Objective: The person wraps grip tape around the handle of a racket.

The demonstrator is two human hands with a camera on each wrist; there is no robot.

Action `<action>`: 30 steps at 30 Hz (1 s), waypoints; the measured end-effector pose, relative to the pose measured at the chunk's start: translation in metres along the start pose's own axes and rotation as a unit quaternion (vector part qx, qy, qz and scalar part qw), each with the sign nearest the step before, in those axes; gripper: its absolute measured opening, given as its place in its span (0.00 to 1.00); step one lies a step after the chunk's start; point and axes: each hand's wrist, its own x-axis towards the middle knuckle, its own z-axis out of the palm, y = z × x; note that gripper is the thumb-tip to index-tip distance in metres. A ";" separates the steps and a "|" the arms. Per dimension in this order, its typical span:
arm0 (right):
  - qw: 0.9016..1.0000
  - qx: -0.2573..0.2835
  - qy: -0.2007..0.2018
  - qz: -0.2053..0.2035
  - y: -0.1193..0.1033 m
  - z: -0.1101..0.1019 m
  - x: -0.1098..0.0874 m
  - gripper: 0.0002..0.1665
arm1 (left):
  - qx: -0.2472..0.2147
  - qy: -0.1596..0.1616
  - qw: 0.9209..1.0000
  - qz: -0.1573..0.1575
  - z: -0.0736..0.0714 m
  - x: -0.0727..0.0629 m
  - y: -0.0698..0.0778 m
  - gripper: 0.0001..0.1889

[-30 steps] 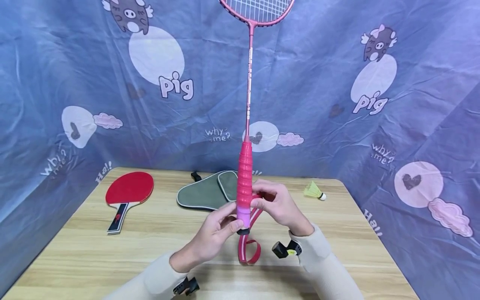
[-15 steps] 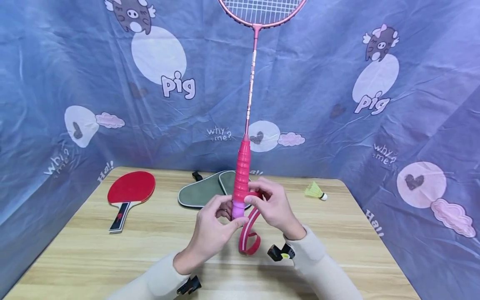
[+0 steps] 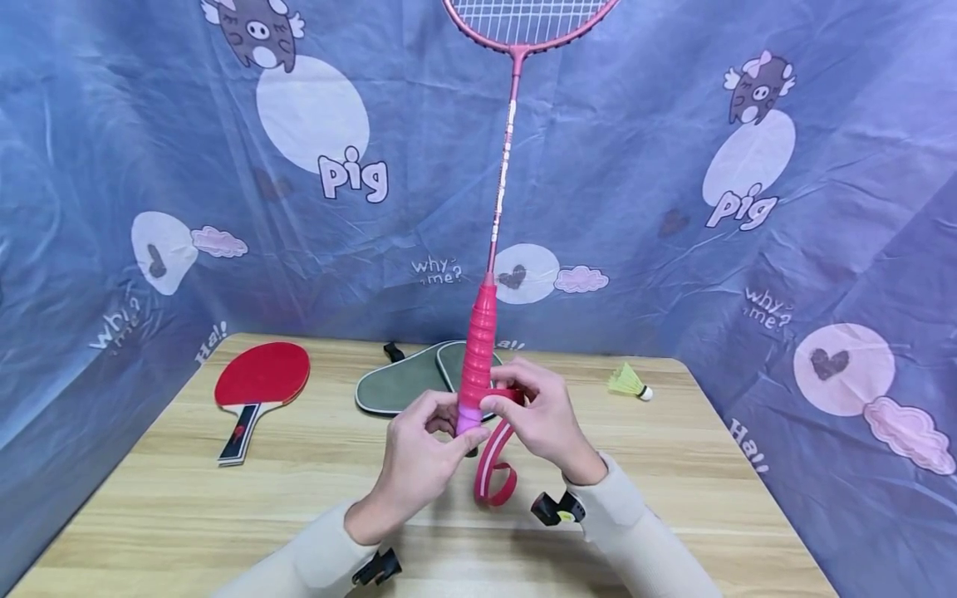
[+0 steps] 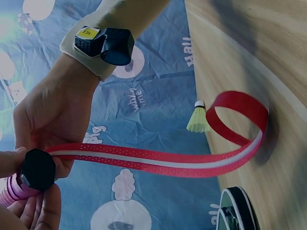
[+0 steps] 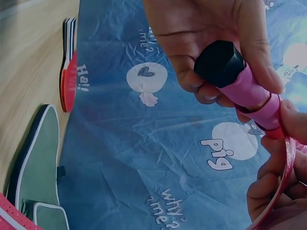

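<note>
A badminton racket [image 3: 478, 349] stands nearly upright above the table, its head leaning right and cut off by the top edge of the head view. Red wrap covers most of its handle, with a pink-purple band below. My left hand [image 3: 419, 457] holds the handle's lower end between thumb and fingers. The black butt cap [image 5: 219, 64] shows plainly in the right wrist view. My right hand [image 3: 542, 407] pinches a red grip tape [image 3: 489, 465] against the handle's right side. The tape's free end, with a pale stripe, hangs in a loop [image 4: 240, 117].
On the table [image 3: 149, 531], a red table tennis bat [image 3: 262, 374] lies at left. A green bat case [image 3: 404, 382] lies behind the hands, partly hidden. A yellow shuttlecock [image 3: 628, 382] lies at back right. A blue patterned cloth [image 3: 635, 166] rises around the table.
The handle's lower end has shifted left and up, and the racket's head leans further right. Less of the pink-purple band shows. Both hands have moved slightly left, still holding handle and grip tape.
</note>
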 end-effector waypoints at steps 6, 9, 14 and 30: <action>1.000 0.007 -0.006 0.007 -0.002 -0.001 0.000 0.17 | -0.019 0.003 1.000 -0.010 -0.002 -0.001 0.001 0.18; 1.000 0.006 -0.014 0.010 -0.002 -0.002 0.001 0.17 | -0.036 -0.001 0.999 -0.014 -0.002 0.000 0.002 0.18; 0.999 0.003 -0.028 0.014 -0.002 -0.005 0.001 0.18 | -0.060 -0.011 0.998 -0.012 -0.003 0.001 0.002 0.15; 0.997 0.059 -0.045 0.029 -0.010 -0.013 0.002 0.18 | -0.152 -0.100 0.983 -0.004 -0.007 0.003 0.003 0.14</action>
